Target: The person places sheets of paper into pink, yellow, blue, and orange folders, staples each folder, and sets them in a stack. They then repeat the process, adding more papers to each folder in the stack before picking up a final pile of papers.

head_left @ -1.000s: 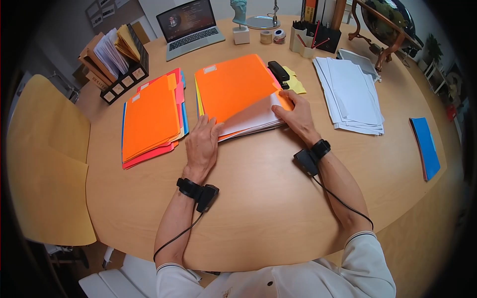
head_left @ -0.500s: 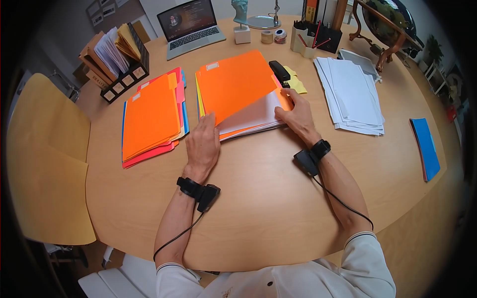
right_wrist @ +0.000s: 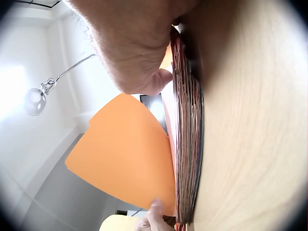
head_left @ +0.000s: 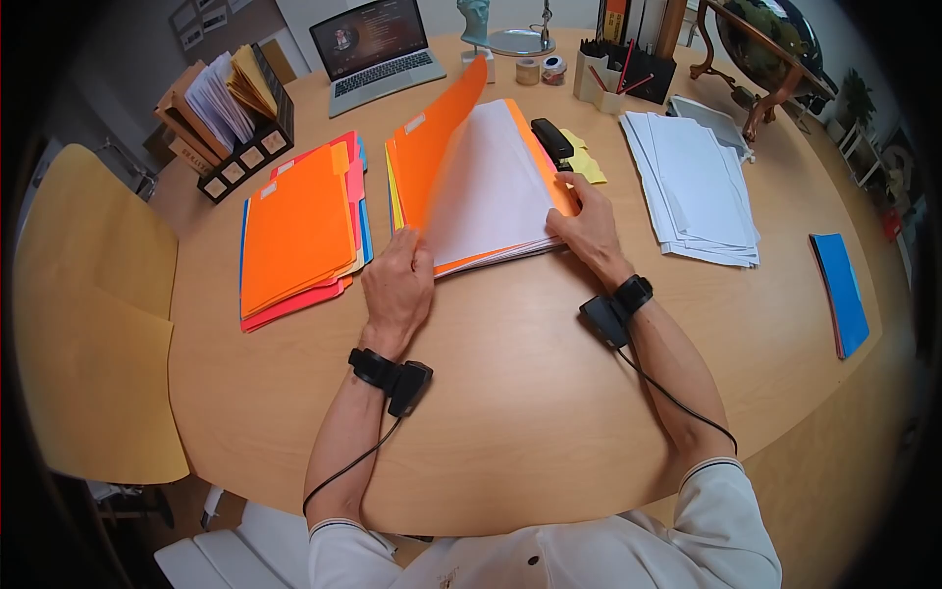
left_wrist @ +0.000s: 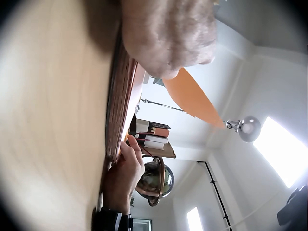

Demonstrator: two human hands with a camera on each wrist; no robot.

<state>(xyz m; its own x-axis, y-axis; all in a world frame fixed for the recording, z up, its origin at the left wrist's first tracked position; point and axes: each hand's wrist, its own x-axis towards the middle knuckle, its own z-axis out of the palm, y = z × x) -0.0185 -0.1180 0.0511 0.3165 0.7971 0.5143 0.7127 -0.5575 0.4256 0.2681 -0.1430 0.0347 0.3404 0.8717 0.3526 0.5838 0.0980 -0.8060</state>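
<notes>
An orange folder (head_left: 437,147) lies on top of a thick stack, its cover raised and leaning left over white sheets (head_left: 496,187). Near the cover's lower left corner, my left hand (head_left: 397,294) pinches it, the thumb on the inner face in the right wrist view. My right hand (head_left: 594,234) grips the stack's right edge. Its thumb (right_wrist: 161,82) presses on the top sheet, while the index finger reaches over the orange back flap. Many layered edges of the stack (right_wrist: 187,139) show from the side in the right wrist view.
A second pile of coloured folders (head_left: 299,231) lies left. Stapler (head_left: 551,142) and yellow notes (head_left: 585,162) sit behind the right hand. Loose white paper (head_left: 687,191) and a blue folder (head_left: 839,294) lie right; a laptop (head_left: 383,59), file holder (head_left: 250,147) and globe (head_left: 770,44) stand behind.
The folder's cover has swung up and left, uncovering much of the white sheets. My left fingers have curled onto its lower corner. My right hand has let go of the cover, staying near the edge.
</notes>
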